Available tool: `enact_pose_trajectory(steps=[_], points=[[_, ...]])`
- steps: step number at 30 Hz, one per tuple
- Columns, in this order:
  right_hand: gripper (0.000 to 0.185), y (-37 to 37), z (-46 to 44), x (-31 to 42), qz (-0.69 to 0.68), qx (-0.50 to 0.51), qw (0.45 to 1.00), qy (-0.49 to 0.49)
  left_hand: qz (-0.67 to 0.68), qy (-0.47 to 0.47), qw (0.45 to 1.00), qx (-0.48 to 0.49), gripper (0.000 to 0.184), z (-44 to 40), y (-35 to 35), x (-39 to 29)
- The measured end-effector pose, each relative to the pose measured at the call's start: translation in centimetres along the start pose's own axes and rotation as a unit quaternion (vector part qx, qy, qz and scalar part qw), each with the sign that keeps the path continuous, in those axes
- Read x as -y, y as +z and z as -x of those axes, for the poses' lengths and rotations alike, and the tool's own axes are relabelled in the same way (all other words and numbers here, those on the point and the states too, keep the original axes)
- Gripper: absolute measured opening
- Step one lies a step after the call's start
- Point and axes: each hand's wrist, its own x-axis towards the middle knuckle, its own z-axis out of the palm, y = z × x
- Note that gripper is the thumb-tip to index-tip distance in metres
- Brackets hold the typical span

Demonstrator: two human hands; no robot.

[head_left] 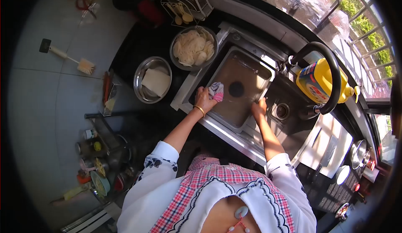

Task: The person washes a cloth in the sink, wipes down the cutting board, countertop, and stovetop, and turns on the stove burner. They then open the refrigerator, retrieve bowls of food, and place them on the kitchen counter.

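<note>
A crumpled pink, white and grey cloth (216, 91) is bunched in my left hand (204, 100), whose fingers are closed around it. That hand is at the left side of a rectangular metal basin (241, 129), which sits in the sink and holds murky water. A dark round spot, seemingly the drain, shows in the middle of the basin. My right hand (259, 108) grips the basin's right rim, fingers curled over the edge. Beside it is the second sink bowl (293, 120) with a round strainer (281, 111).
Left of the sink stand a bowl of pale sliced food (194, 47) and a steel bowl (138, 80) with a folded pale cloth (156, 82). A black faucet (333, 73) arches by a yellow detergent bottle (319, 82). A knife (326, 151) lies on a white board (341, 143) at right.
</note>
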Motion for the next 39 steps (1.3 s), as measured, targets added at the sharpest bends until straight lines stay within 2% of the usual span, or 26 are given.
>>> enact_pose_trajectory(steps=[2,5,6,7,8,9,11,13,14,17,18,19,21,23,25,26,27,29,30,31,33,34,36,37,38,39], points=[[0.04,-0.5,0.1,-0.8,-0.02,-0.011,1.0,0.008,0.076,-0.042,0.994,0.069,0.058,-1.0,1.1,1.3],[0.036,-0.3,-0.5,-2.9,-0.034,-0.044,0.998,-0.009,0.038,-0.064,0.996,0.055,0.061,-0.4,1.9,0.2],[0.031,0.0,-0.6,-4.1,-0.046,-0.085,0.994,-0.043,0.058,-0.057,0.996,0.035,0.051,-0.1,1.7,-0.4],[0.028,-2.3,1.7,-2.5,-0.192,-0.037,0.98,-0.028,0.06,-0.063,0.996,0.031,0.051,0.4,1.6,-1.0],[0.032,-2.7,2.2,-3.0,-0.257,-0.039,0.963,-0.077,0.091,-0.044,0.995,0.024,0.046,0.8,1.3,-1.5],[0.03,0.6,-1.7,-9.6,-0.349,-0.054,0.926,-0.135,0.121,-0.025,0.992,0.018,0.041,1.1,1.1,-1.9],[0.027,-4.7,2.3,-4.7,-0.092,-0.141,0.963,-0.21,0.151,-0.006,0.988,0.015,0.038,2.1,1.2,-2.4],[0.021,-6.2,3.7,-3.6,-0.275,-0.123,0.946,-0.121,0.182,0.022,0.983,0.014,0.035,2.5,1.1,-3.1],[0.019,-8.3,5.0,-1.7,-0.154,-0.115,0.979,-0.068,0.19,0.021,0.982,0.01,0.035,2.7,1.0,-3.6],[0.016,-9.9,4.6,-1.8,-0.084,-0.073,0.993,-0.033,0.207,0.008,0.978,0.022,0.036,2.6,0.0,-4.7],[0.01,-9.7,4.7,-1.6,-0.097,-0.101,0.987,-0.082,0.213,-0.009,0.976,0.038,0.04,2.2,-0.3,-4.7],[0.011,-9.4,4.3,-2.1,-0.092,-0.097,0.988,-0.077,0.22,-0.028,0.974,0.054,0.043,1.9,-0.4,-4.7],[0.011,-7.6,1.7,-6.0,-0.048,-0.12,0.983,-0.129,0.221,-0.036,0.973,0.055,0.047,1.3,0.2,-4.1],[0.011,-6.9,0.8,-5.6,-0.025,-0.147,0.982,-0.116,0.22,-0.046,0.972,0.061,0.051,1.0,0.3,-3.6],[0.013,-6.2,-0.6,-5.3,-0.003,-0.117,0.987,-0.113,0.198,-0.05,0.978,0.032,0.054,0.7,0.3,-3.0],[0.013,-6.3,-0.7,-4.2,0.093,-0.122,0.98,-0.128,0.207,-0.059,0.976,0.034,0.054,0.5,0.1,-2.7],[0.013,-6.3,-0.8,-2.9,-0.003,-0.08,0.995,-0.062,0.208,-0.061,0.976,0.035,0.054,0.3,-0.1,-2.5],[0.014,-6.9,-0.9,-0.1,-0.069,-0.008,0.996,-0.062,0.227,-0.076,0.97,0.032,0.054,-0.1,-0.6,-1.9],[0.015,-7.0,-1.7,0.3,-0.08,0.039,0.995,-0.05,0.231,-0.074,0.97,0.03,0.056,-0.3,-0.8,-1.5],[0.015,-6.8,-1.8,1.4,-0.002,0.01,0.998,-0.064,0.232,-0.074,0.969,0.031,0.056,-0.4,-1.1,-1.1],[0.016,-7.2,-1.7,4.4,0.001,0.027,0.998,-0.064,0.237,-0.137,0.96,0.066,0.057,-0.4,-1.9,-0.5],[0.019,-6.9,-2.4,5.0,-0.015,0.034,0.997,-0.061,0.248,-0.146,0.955,0.076,0.059,-0.4,-2.5,-0.2],[0.05,-7.0,-2.4,7.3,0.015,0.055,0.994,-0.096,0.257,-0.154,0.95,0.084,0.059,-0.1,-2.7,1.3],[0.057,-6.8,-3.0,8.2,0.021,0.074,0.988,-0.133,0.265,-0.162,0.946,0.089,0.059,0.1,-2.9,2.0],[0.058,-6.3,-3.2,9.1,0.027,0.039,0.982,-0.181,0.254,-0.171,0.947,0.1,0.061,0.2,-4.0,2.0],[0.056,-6.9,-2.7,11.7,0.06,0.062,0.977,-0.197,0.292,-0.152,0.939,0.101,0.056,0.6,-1.6,4.9]])
